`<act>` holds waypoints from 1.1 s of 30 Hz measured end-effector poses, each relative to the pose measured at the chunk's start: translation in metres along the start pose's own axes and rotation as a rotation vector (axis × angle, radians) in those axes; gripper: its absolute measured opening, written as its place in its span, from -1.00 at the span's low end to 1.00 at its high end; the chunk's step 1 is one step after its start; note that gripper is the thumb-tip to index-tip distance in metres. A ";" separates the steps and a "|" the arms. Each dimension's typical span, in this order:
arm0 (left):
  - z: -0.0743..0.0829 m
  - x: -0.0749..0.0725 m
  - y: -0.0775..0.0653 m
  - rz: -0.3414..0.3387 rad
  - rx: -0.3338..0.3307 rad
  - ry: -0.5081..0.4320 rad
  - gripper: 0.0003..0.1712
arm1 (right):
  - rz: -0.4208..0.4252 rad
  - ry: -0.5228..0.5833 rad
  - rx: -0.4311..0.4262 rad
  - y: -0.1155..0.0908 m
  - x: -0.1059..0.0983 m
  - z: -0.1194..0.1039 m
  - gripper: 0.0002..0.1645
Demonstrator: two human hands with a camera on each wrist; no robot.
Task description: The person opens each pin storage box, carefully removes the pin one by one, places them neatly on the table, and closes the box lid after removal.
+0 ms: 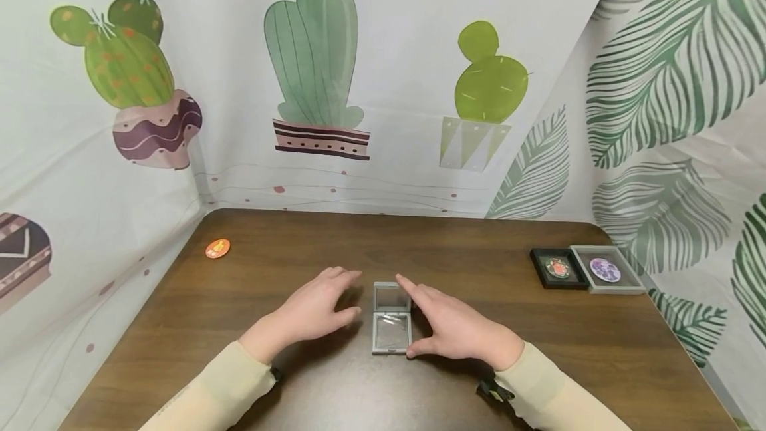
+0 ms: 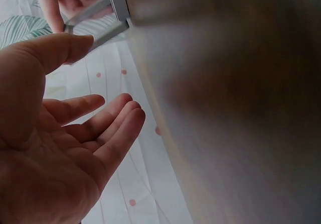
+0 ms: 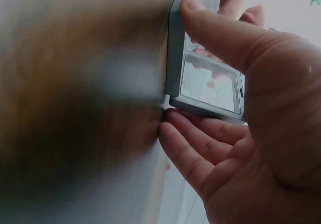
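A small grey display case with clear film in its frame stands unfolded on the table, its lid raised at the hinge. My right hand is at its right side. The thumb lies against the front corner of the base, and the index fingertip is at the lid's top right edge. Behind the lid, the other right fingers are loosely bent. To the left of the case, my left hand hovers apart from it, fingers relaxed and holding nothing.
An orange round badge lies at the table's far left. At the right edge sit a black framed case with a red round piece and a grey framed case with a purple one. Printed curtains hang behind the table.
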State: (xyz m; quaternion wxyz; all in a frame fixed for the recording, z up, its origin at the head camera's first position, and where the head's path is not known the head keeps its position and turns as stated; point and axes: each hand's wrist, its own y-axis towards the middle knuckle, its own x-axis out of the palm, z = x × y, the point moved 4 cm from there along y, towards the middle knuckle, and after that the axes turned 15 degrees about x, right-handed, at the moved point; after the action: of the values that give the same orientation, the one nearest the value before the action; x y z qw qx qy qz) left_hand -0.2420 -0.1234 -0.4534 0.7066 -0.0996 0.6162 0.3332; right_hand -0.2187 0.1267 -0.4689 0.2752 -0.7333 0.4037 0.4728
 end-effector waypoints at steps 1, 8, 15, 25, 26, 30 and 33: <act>0.002 0.000 -0.001 0.002 0.001 -0.014 -0.24 | 0.000 0.000 0.001 0.000 0.000 0.000 0.46; 0.014 0.002 -0.001 -0.007 0.010 -0.088 -0.17 | 0.006 0.006 -0.009 0.000 -0.001 -0.002 0.45; 0.025 0.007 0.001 -0.038 0.025 -0.142 -0.07 | 0.007 0.019 -0.012 0.000 -0.001 -0.002 0.45; 0.030 0.010 0.002 -0.061 0.008 -0.174 0.10 | 0.017 0.026 -0.025 -0.001 -0.002 -0.002 0.46; 0.030 0.010 0.002 -0.065 0.010 -0.176 0.13 | 0.019 0.025 -0.024 -0.001 -0.003 -0.002 0.46; 0.031 0.014 0.002 -0.082 0.008 -0.174 0.24 | 0.028 0.025 -0.029 -0.001 -0.003 -0.002 0.46; 0.033 0.017 0.003 -0.087 0.005 -0.164 0.33 | 0.027 0.023 -0.029 -0.001 -0.004 -0.002 0.46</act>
State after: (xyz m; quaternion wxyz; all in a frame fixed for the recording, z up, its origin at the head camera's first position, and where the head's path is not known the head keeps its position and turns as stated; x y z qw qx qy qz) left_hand -0.2166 -0.0969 -0.4612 0.7687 -0.0969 0.5524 0.3076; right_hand -0.2178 0.1266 -0.4647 0.2534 -0.7371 0.4100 0.4737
